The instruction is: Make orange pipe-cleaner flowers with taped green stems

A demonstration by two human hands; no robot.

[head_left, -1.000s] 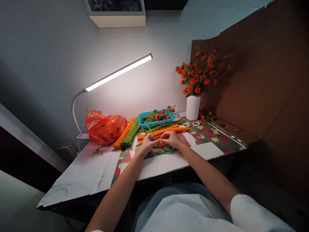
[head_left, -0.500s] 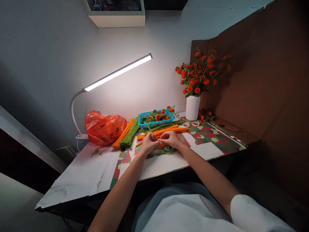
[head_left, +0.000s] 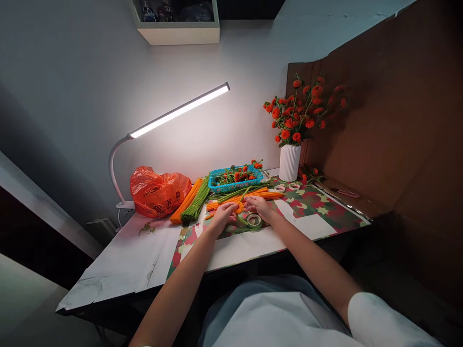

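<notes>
Left hand: the left hand (head_left: 224, 217) pinches the left edge of the orange flower (head_left: 239, 207) between thumb and fingers
Right hand: the right hand (head_left: 258, 207) has its fingers bent close to the flower's right side; cannot tell whether they pinch it
Flower: between the two hands, above the near middle of the table (head_left: 119, 260), a thin green strip (head_left: 245, 193) rising from its far side
Tape: a green tape roll (head_left: 254, 227) just below the right hand, nearer the table's edge
Sticks: loose orange sticks (head_left: 267, 194) just beyond the hands; an orange bundle (head_left: 185, 203) and a green bundle (head_left: 196, 204) side by side to the left
Basket: a blue basket (head_left: 237, 186) of red flowers and green stems, far side
Vase: a white vase (head_left: 289, 165) with more red flowers, far right
Bag: a red plastic bag (head_left: 159, 193) on the left, beside the lamp (head_left: 115, 173)
</notes>
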